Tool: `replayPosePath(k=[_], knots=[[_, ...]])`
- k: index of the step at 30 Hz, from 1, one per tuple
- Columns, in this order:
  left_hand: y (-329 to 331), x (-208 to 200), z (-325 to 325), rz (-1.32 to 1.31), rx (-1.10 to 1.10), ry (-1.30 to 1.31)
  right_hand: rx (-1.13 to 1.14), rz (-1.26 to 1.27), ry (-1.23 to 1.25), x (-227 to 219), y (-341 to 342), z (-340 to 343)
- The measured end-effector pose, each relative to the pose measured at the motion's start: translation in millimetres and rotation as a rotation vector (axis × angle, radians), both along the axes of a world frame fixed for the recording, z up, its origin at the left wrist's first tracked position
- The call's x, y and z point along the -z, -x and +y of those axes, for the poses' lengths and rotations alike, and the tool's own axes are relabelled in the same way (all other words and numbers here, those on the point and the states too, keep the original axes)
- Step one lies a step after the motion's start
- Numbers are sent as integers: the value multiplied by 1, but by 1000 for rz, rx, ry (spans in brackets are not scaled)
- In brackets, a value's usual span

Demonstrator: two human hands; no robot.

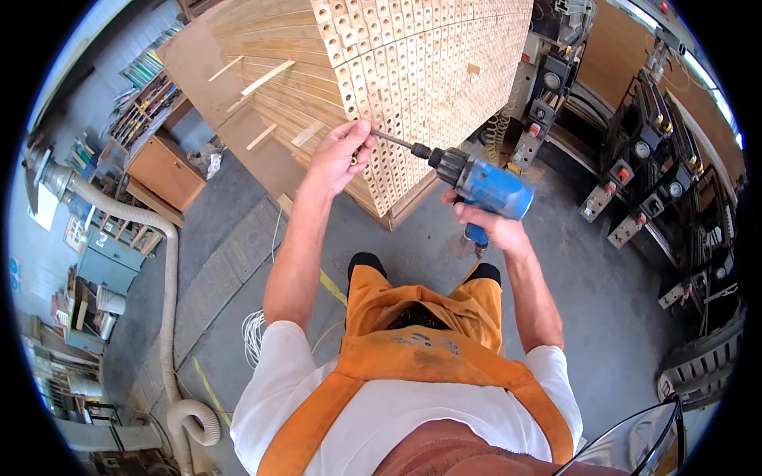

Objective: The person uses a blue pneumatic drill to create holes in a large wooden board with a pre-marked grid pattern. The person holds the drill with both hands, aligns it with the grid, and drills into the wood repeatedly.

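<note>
A blue power drill [496, 189] is gripped in my right hand [494, 225], its black chuck and long thin bit [394, 140] pointing up and left. At the bit's tip, my left hand [340, 157] is closed with thumb and fingers pinched together. A small brass-coloured piece [354, 160] shows between its fingers; its kind is too small to make out. Just beyond both hands stands a large stack of wooden strips [274, 36], whose end face [429, 79] is covered with rows of round holes. The bit passes in front of that face. What the fingertips pinch is hidden.
Loose thin wooden slats [268, 78] stick out from the stack's left side. A ribbed hose [169, 278] and coiled white cable [252, 337] lie on the floor to the left. Clamping machinery with gauges [647, 151] lines the right. A wooden cabinet [165, 173] stands at left.
</note>
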State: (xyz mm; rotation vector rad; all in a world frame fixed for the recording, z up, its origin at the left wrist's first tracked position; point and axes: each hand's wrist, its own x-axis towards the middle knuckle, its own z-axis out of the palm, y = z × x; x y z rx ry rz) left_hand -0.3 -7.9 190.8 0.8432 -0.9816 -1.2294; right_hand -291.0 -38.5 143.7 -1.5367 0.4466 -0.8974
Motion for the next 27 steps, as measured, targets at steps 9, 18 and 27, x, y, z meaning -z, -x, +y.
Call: replayPosePath(k=[9, 18, 27], knots=[[4, -18, -27, 326, -65, 104, 194, -17, 76, -25, -53, 12], [6, 1, -16, 345, -17, -8, 102, -42, 10, -60, -59, -7], [20, 71, 5, 339, 99, -185, 185, 64, 207, -66, -62, -2]])
